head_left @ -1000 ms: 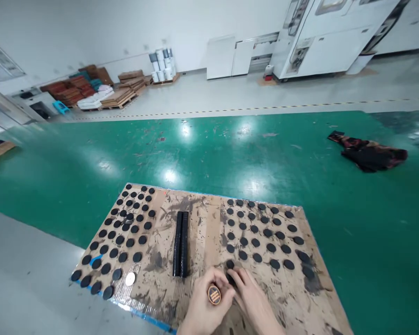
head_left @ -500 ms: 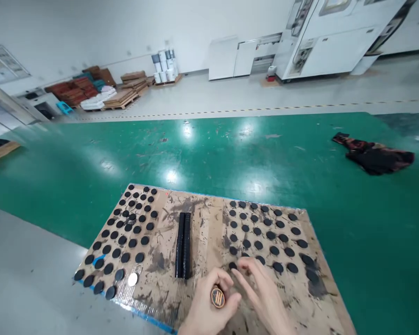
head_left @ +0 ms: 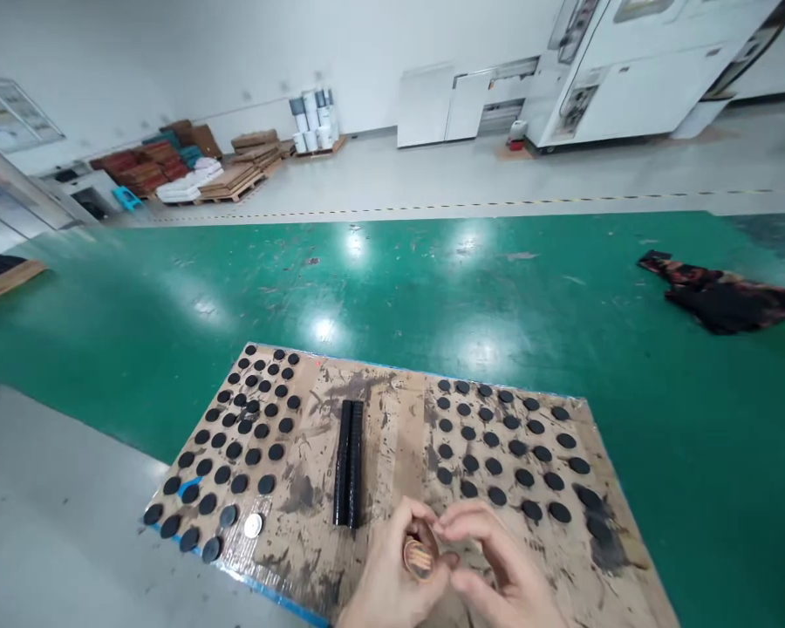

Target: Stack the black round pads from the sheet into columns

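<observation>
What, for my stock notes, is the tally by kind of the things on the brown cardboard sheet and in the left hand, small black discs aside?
Long black rods: 2
Pale round disc: 1
Round orange-and-black piece in the left hand: 1 visible
Total: 4

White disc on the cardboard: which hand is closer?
Left hand: it is right of the white disc, just past the black rods. The right hand is farther right, beyond the left one.
</observation>
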Motion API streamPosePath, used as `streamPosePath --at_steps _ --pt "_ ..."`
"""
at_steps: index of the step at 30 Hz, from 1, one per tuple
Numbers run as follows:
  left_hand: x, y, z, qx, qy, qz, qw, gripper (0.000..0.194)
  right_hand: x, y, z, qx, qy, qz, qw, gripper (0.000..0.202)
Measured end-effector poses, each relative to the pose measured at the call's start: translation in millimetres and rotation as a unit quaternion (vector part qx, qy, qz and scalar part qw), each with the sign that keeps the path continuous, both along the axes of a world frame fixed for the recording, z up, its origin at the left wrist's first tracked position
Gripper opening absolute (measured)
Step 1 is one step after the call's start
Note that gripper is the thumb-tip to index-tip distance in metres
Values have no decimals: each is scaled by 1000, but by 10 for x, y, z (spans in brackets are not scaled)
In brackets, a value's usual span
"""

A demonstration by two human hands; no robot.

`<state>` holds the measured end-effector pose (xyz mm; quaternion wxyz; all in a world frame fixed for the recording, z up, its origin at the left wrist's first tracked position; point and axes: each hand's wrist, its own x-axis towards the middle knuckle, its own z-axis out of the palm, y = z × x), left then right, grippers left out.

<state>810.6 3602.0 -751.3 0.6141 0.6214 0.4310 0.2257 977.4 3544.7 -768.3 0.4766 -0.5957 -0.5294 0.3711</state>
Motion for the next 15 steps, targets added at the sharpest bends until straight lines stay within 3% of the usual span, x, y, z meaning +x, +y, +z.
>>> streamPosePath --at_steps 2,5,7,9,12,15 --pt "-9 9 -2 -1 14 10 1000 23 56 105 -170 -12 -116 -20 993 27" --pt "-15 25 10 -1 23 34 999 25 154 338 -625 4 -281 -45 959 22" --pt "-8 33 19 -12 16 34 999 26 194 466 -881 13 -309 -39 950 21" --pt "8 37 28 -19 13 30 999 27 207 531 -975 8 -307 -38 951 22" --pt "43 43 43 -18 11 26 999 28 194 498 -731 4 -277 -24 960 20" --pt "88 56 61 -3 12 24 1000 19 138 324 -177 -16 -99 -53 994 14"
